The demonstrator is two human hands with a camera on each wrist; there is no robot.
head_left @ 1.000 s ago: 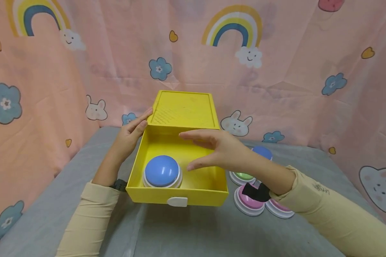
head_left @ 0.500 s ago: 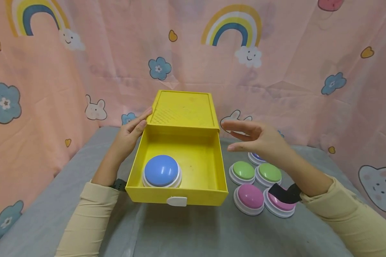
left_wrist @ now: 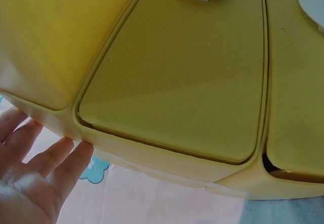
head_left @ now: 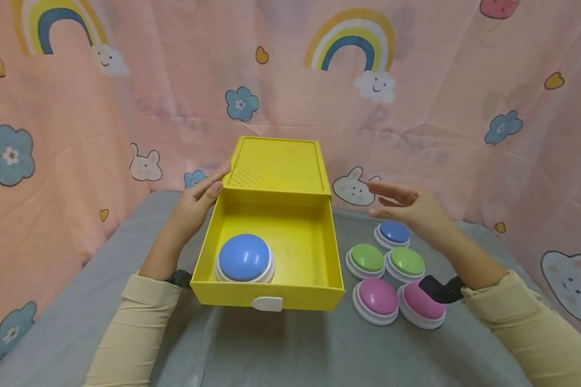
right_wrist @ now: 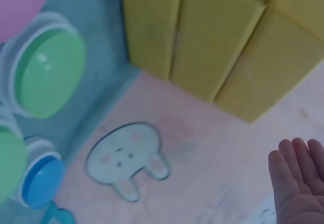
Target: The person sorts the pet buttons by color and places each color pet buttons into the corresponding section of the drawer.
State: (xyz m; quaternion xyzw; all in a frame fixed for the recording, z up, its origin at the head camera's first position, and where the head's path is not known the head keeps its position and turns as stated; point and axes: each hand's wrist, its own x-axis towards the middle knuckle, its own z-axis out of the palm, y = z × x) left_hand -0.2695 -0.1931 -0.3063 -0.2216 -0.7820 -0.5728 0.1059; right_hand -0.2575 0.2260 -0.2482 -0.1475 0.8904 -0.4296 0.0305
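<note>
A yellow drawer cabinet [head_left: 281, 164] stands mid-view in the head view, its top drawer [head_left: 300, 263] pulled out. Inside the drawer's front left corner sits a blue push button [head_left: 244, 258] on a white base. My left hand [head_left: 191, 207] rests against the cabinet's left side; in the left wrist view its fingers [left_wrist: 73, 166] lie fairly straight along the edge. My right hand [head_left: 418, 212] hovers holding nothing, fingers extended, above another blue button [head_left: 394, 232] on the table. The right wrist view shows this hand [right_wrist: 298, 183] apart from the cabinet.
Right of the cabinet, two green buttons [head_left: 366, 258] and two pink buttons [head_left: 377, 296] stand close together on the grey table cloth [head_left: 271, 355]. A pink printed curtain [head_left: 290, 107] hangs behind and at both sides. Lower closed drawers [left_wrist: 172, 72] show in the left wrist view.
My right hand has moved right, from over the drawer to above the buttons on the table. The left hand, the cabinet and the blue button in the drawer have stayed put.
</note>
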